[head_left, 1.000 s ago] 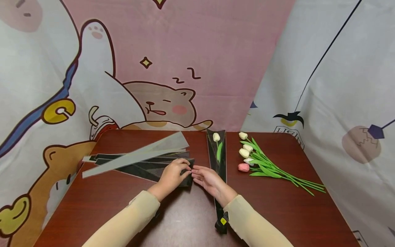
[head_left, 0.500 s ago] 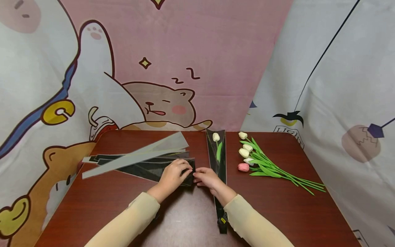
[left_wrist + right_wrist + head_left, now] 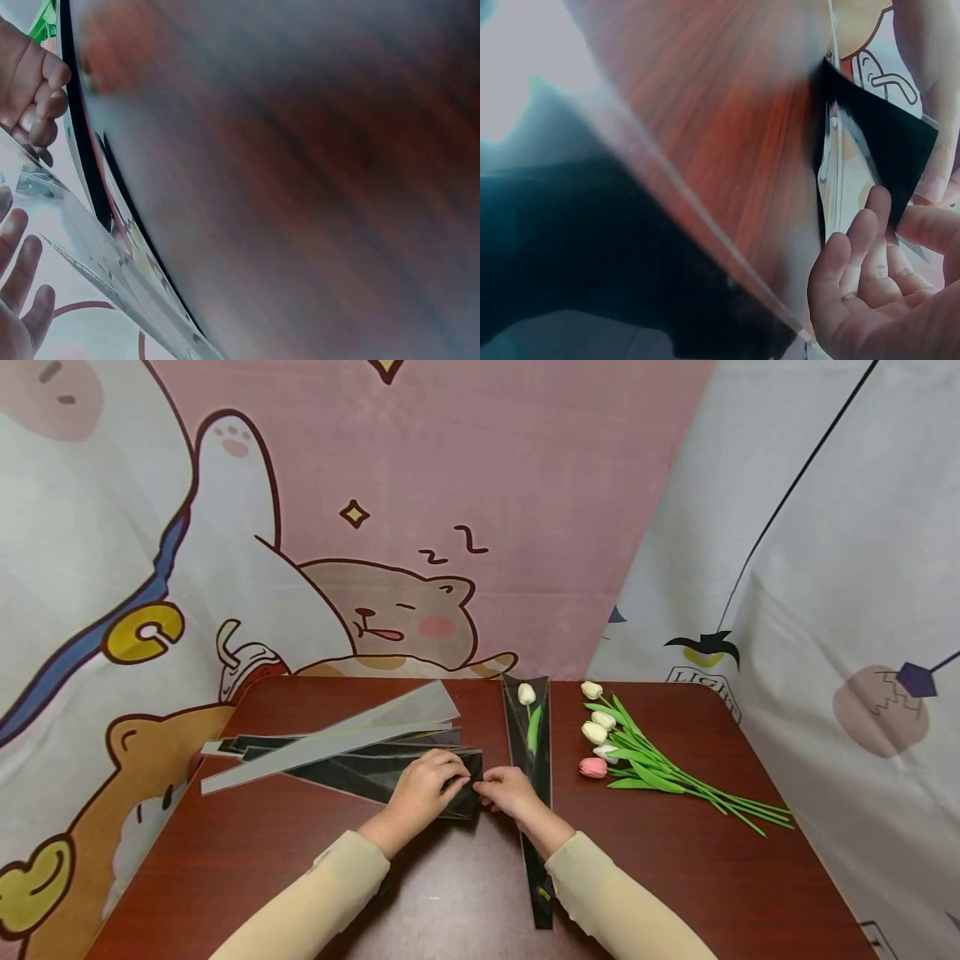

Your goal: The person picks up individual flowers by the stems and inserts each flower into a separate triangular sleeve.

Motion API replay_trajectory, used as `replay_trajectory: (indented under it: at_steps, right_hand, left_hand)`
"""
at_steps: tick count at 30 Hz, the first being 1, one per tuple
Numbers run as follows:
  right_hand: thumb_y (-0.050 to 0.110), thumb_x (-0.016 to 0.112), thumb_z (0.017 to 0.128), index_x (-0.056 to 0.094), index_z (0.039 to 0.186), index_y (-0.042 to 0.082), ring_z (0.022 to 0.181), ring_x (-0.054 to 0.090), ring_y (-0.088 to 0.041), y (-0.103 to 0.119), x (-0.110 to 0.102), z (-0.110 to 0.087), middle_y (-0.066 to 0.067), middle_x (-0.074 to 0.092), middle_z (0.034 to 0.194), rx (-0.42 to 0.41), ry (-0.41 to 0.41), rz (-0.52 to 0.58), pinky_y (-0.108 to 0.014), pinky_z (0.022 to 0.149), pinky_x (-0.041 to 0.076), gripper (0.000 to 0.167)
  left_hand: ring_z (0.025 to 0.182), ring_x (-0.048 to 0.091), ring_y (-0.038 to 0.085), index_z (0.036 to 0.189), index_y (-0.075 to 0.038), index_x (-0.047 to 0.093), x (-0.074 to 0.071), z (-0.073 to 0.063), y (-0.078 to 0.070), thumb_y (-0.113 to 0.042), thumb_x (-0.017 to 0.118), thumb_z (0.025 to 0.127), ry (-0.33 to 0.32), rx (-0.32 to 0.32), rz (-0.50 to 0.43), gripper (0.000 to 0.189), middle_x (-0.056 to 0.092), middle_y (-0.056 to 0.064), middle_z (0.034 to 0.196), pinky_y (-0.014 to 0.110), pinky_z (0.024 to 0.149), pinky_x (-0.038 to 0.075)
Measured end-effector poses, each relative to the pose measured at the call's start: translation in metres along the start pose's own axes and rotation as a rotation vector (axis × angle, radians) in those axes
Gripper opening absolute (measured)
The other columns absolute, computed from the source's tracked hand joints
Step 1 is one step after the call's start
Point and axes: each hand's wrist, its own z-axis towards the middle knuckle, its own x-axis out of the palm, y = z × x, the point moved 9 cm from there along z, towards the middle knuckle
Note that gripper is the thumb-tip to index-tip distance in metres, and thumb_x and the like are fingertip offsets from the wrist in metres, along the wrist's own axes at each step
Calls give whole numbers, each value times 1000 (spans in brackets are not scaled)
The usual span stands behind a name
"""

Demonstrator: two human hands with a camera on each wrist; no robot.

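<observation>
In the head view both hands meet at the wide end of a black flower sleeve [image 3: 468,806] with a clear front, lying at the edge of a sleeve pile. My left hand [image 3: 426,787] holds its top side near the opening. My right hand [image 3: 512,793] pinches the opening's edge, thumb against fingers. In the right wrist view the black sleeve panel [image 3: 889,139] rises between the thumb and fingers of my right hand [image 3: 885,285]. Clear film [image 3: 82,232] runs past the fingers of my left hand [image 3: 26,292] in the left wrist view.
Other black and grey sleeves [image 3: 330,745] are stacked at left. One sleeve [image 3: 542,768] holding a white tulip [image 3: 527,694] lies upright in the middle, under my right forearm. Several loose tulips [image 3: 660,768], white and one pink, lie at right on the brown table [image 3: 450,893].
My right fingers have closed from a loose spread into a pinch at the sleeve's opening. The sleeve's wide end has shifted slightly right and nearer; my left hand moved little with it.
</observation>
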Motion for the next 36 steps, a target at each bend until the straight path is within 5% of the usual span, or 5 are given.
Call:
replay_trajectory:
  at_steps: [8,12,20,27,36]
  right_hand:
    - [10,65,84,69,98,-2,63,63,-11,1,-1,-2,-8,70,77,-3,-4,-30,-30,58,55,19]
    - [10,65,84,70,100,-2,64,64,-12,3,0,-3,-10,70,81,-17,2,-34,-30,58,54,21]
    - [7,65,82,66,79,-1,61,63,-16,2,-3,-3,-3,65,65,-15,-19,-48,-30,55,54,9]
    - [15,67,83,71,91,-1,59,61,-13,11,-5,-4,-7,68,66,-50,-11,-50,-27,53,51,18]
    - [13,66,84,72,81,0,52,56,-8,13,-6,-3,-10,69,64,-66,-17,-79,-22,49,46,15]
  left_hand:
    - [89,61,15,85,-14,73,-4,2,-17,-16,75,81,-26,202,68,5,66,-4,90,31,84,50]
    - [89,60,15,85,-14,73,-4,1,-22,-15,73,82,-33,247,86,3,65,-4,90,32,84,50]
    - [91,61,14,86,-15,73,-5,3,-14,-18,74,82,-6,175,67,4,67,-4,92,32,87,49]
    - [89,62,15,86,-15,73,-14,6,-9,-18,74,82,-31,129,46,5,70,-5,86,33,86,50]
    - [89,62,13,87,-15,73,-19,9,-7,-17,73,83,-20,111,49,4,71,-6,84,31,88,49]
